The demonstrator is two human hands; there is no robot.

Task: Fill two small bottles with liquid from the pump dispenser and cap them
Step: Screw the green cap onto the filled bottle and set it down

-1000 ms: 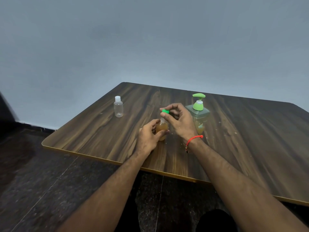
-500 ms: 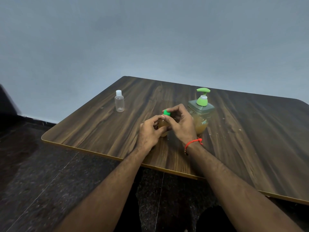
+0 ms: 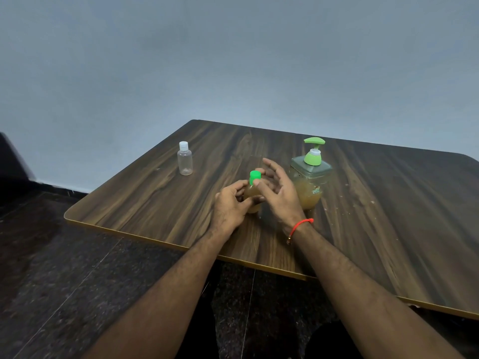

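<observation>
Amber-filled small bottle (image 3: 252,196), upright on table (image 3: 155,203), gripped by left hand (image 3: 229,206); right hand (image 3: 278,193), fingers spread, thumb against green cap (image 3: 255,176); empty bottle (image 3: 185,159) stood far-left, nearer left hand.

Left hand (image 3: 229,203) gripping filled bottle (image 3: 252,196) w/ green cap (image 3: 254,176), right hand (image 3: 278,191) at cap, fingers spread, pump dispenser (image 3: 310,177) beside, empty bottle (image 3: 185,159) far left on surface (image 3: 388,203)

Wooden table (image 3: 160,200) carries 2 bottles (image 3: 185,159), pump dispenser (image 3: 309,177).
</observation>
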